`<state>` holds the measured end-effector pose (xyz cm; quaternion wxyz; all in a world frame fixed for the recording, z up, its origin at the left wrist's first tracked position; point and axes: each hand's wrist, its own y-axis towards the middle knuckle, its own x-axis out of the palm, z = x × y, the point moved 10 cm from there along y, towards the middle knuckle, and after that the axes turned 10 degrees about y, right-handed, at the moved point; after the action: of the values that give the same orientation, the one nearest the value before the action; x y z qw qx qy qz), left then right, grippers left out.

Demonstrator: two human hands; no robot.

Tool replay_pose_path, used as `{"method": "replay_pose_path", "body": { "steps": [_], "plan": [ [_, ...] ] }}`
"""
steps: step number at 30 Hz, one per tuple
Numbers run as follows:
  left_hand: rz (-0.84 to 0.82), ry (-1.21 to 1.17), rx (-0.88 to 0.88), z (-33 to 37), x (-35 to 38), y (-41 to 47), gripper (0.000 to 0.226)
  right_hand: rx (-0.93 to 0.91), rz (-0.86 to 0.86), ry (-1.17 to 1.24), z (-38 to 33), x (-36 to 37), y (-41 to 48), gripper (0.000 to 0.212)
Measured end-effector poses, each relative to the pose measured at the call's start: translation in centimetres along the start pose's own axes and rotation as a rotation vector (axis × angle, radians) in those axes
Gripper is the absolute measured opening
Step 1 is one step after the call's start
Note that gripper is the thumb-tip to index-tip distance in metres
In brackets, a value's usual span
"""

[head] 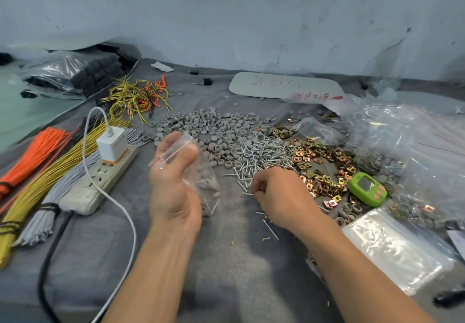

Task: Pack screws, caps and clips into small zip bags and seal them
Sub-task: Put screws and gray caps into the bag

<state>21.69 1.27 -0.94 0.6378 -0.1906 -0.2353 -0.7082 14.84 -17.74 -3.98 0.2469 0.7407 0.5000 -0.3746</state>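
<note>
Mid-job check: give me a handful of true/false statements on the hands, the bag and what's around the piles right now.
1. The left hand holds a partly filled zip bag. True.
2. The right hand is at the near edge of the screw pile, fingers curled. True.
3. The zip bag lies flat on the cloth. False: the left hand holds it up.
4. The green device sits among the grey caps. False: it sits beside the clips.
5. A white charger is plugged into the power strip. True.
</note>
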Motion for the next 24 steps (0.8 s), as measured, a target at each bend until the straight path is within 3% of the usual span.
{"method": "replay_pose_path", "body": {
  "steps": [7, 13, 16, 19, 22, 24],
  "plan": [
    [-0.011, 0.080, 0.087, 0.8, 0.3, 0.2, 0.045, -0.012, 0.131, 0.157, 0.4, -1.5, -0.4, 0.023],
    [-0.068, 0.752, 0.529, 3.4, 2.5, -1.2, 0.046, -0.034, 0.172, 0.207, 0.6, -2.3, -0.6, 0.023],
    [-0.143, 0.945, 0.541, 2.1, 3.9, -2.0, 0.049, -0.050, 0.241, 0.308, 0.4, -3.3, -0.9, 0.024],
    [-0.220, 1.167, 0.603, 0.7, 5.4, -3.0, 0.054, -0.092, 0.373, 0.589, 0.2, -5.3, -1.6, 0.023],
    [-0.262, 1.299, 0.486, -1.4, 5.4, -2.6, 0.062, -0.135, 0.409, 0.876, 0.3, -6.5, -2.1, 0.020],
    [-0.282, 1.359, 0.361, -2.8, 5.2, -2.3, 0.061, -0.172, 0.356, 0.921, -0.2, -6.6, -2.3, 0.019]
  ]
}}
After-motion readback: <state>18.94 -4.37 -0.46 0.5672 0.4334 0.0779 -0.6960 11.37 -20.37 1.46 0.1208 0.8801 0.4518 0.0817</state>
